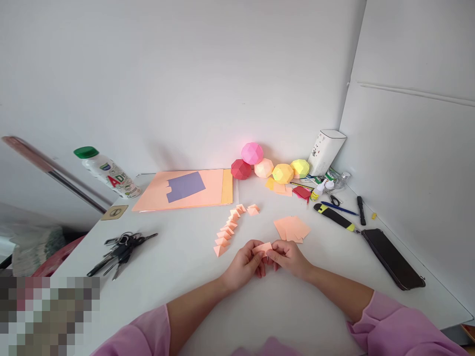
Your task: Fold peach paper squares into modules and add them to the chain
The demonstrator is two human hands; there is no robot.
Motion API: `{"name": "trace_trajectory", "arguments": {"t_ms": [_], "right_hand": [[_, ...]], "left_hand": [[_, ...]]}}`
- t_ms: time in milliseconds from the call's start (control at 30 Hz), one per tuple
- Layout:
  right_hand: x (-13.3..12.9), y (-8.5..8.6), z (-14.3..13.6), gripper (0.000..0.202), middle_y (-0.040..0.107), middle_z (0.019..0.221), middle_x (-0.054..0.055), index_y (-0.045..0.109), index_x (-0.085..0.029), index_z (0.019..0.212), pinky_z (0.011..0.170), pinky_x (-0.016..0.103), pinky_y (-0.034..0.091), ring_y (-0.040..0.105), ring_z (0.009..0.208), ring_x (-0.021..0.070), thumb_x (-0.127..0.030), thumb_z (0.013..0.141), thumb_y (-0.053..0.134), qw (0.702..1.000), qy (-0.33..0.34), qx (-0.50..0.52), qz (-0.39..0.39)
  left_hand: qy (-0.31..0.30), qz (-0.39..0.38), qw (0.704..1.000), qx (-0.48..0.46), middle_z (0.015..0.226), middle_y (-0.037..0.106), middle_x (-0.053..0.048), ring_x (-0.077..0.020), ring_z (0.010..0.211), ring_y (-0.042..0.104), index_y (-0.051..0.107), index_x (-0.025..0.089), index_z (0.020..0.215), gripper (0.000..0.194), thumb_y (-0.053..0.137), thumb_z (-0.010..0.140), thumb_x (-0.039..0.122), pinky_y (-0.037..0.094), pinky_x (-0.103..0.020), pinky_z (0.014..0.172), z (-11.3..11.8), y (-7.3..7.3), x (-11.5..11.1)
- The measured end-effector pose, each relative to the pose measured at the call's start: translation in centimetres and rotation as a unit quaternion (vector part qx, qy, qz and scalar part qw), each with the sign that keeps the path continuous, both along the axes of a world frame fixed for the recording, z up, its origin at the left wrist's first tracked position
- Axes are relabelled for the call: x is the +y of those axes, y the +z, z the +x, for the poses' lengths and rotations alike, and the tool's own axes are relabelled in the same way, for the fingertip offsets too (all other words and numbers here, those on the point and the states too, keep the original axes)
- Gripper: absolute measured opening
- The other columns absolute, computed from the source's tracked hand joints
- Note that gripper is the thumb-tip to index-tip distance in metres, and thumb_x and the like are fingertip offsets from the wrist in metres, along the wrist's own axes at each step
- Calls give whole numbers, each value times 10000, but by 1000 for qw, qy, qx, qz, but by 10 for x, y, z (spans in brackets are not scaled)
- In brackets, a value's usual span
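Observation:
A small peach paper piece (262, 248), apparently folded to a strip, is pinched between both hands above the white table. My left hand (243, 264) grips its left end, thumb on top. At the right end, my right hand (291, 258) holds it between thumb and fingers. Just beyond my right hand lie several flat peach paper squares (293, 228). A curved row of folded peach paper pieces (227, 230) stands left of them, with another folded piece (253, 210) at its far end.
Faceted paper balls (283, 173) line the wall. Peach sheets (148, 193) with a purple paper (185, 187) lie back left, near a bottle (111, 175) and keys (122, 251). On the right are a cutter (334, 216), a pen (339, 208), a glue bottle (317, 192) and a black case (391, 259).

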State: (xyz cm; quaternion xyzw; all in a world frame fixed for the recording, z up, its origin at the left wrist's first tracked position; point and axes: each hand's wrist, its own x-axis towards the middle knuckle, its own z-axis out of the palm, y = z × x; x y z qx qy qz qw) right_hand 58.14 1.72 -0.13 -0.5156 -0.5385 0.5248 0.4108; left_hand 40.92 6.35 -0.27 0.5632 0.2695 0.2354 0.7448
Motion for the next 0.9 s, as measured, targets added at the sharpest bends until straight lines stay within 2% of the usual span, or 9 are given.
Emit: {"name": "trace_trajectory", "arguments": {"t_ms": [400, 467, 533, 600, 667, 700, 733, 800, 900], "right_hand": [[0, -2, 0, 300, 600, 655, 12, 551, -156, 706, 512, 260, 489, 573, 551, 127, -430, 828, 535, 1000, 0, -16, 0], [-1, -2, 0, 296, 605, 667, 15, 552, -163, 732, 509, 262, 492, 571, 538, 125, -429, 850, 499, 999, -1, -37, 17], [-1, -1, 0, 276, 609, 665, 22, 555, -172, 758, 516, 274, 492, 573, 545, 136, -400, 879, 454, 992, -15, -96, 78], [0, 1, 3, 232, 631, 693, 45, 574, -184, 779, 597, 317, 504, 602, 647, 175, -332, 892, 435, 961, -25, -201, 189], [4, 3, 10, 182, 671, 842, 81, 611, -196, 825, 792, 408, 475, 597, 907, 238, -236, 882, 443, 897, -16, -322, 302], [7, 4, 14, 184, 672, 955, 87, 626, -203, 867, 900, 464, 411, 541, 1055, 263, -188, 874, 443, 862, -15, -376, 339], [10, 4, 18, 209, 656, 1050, 86, 632, -205, 912, 968, 508, 340, 476, 1155, 274, -145, 868, 437, 833, -14, -420, 359], [17, 2, 27, 262, 637, 1119, 82, 631, -204, 988, 1013, 562, 253, 422, 1220, 278, -97, 855, 433, 793, -9, -483, 372], [25, -4, 38, 290, 652, 1101, 75, 637, -207, 1019, 1008, 580, 247, 450, 1204, 274, -83, 847, 438, 763, 18, -525, 377]], "left_hand": [[3, 11, 1000, 6, 725, 575, -12, -107, 537, 544, 446, 169, 891, 325, 480, 832, 487, 437, -259, 519, 1, 1, -1], [6, 12, 1000, 7, 712, 567, -5, -103, 525, 537, 447, 171, 883, 319, 481, 833, 484, 434, -253, 512, 1, 0, -1], [15, 13, 1000, 6, 703, 556, 4, -97, 512, 531, 450, 174, 880, 306, 478, 836, 476, 430, -246, 504, 1, -1, -2], [27, 14, 1000, 6, 704, 550, 11, -94, 505, 528, 454, 180, 881, 300, 476, 837, 476, 429, -240, 497, 1, -2, -2], [40, 12, 999, 8, 708, 546, 15, -92, 501, 527, 456, 185, 889, 305, 481, 830, 484, 430, -237, 493, 0, -2, -2], [46, 11, 999, 9, 703, 542, 16, -92, 501, 526, 457, 185, 890, 309, 483, 827, 487, 432, -237, 494, 0, -2, -2], [51, 10, 999, 11, 700, 538, 18, -92, 501, 525, 456, 185, 889, 311, 488, 824, 487, 434, -237, 496, 0, -2, -3], [58, 6, 998, 13, 705, 534, 17, -91, 503, 523, 454, 184, 887, 310, 495, 821, 484, 437, -239, 499, 1, -3, -3], [59, 4, 998, 13, 706, 531, 18, -88, 497, 517, 457, 182, 876, 311, 496, 819, 485, 430, -238, 492, 1, -3, -3]]}}
